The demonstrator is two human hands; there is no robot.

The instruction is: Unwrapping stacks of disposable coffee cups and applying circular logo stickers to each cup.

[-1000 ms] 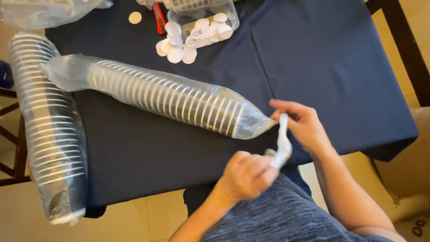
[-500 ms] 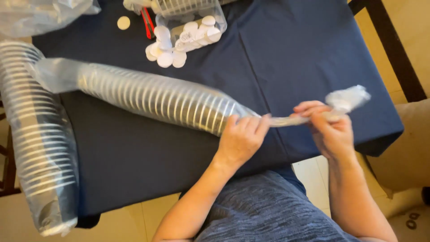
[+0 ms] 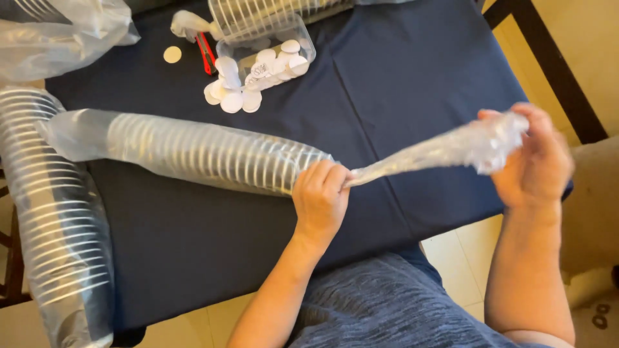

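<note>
A long sleeve of stacked clear cups (image 3: pixel 193 151) lies on its side on the dark blue tablecloth (image 3: pixel 412 84). Its long axis runs from the upper left down to the lower right, tilted only slightly from level, with the loose bag end pointing left and the near end pointing at the gripping hand. Farther left of that grip, a second sleeve of cups (image 3: pixel 48 219) lies along the table's left edge, its axis running near to far.

The left hand (image 3: pixel 320 200) sits at the right end of the cup stack, palm down, fingers curled over the top and pressed together around the last cups and the neck of the plastic. The forearm comes up from below, rising at a slant from the lap. Beyond this grip, at the far side of the cloth, an open clear tub (image 3: pixel 267 51) holds white round discs (image 3: pixel 232 100), some spilled beside it, with a red tool (image 3: pixel 206 55) just left of them.

From the left hand's grip the twisted plastic tail (image 3: pixel 419 154) stretches taut up and to the right, off the cloth. The right hand (image 3: pixel 532 161) is raised past the table's right edge, fingers closed on the bunched end of the tail, wrist bent, forearm nearly upright.

Bare cloth lies beyond the tail; below and right of both grips the table ends over tiled floor (image 3: pixel 451 248).
</note>
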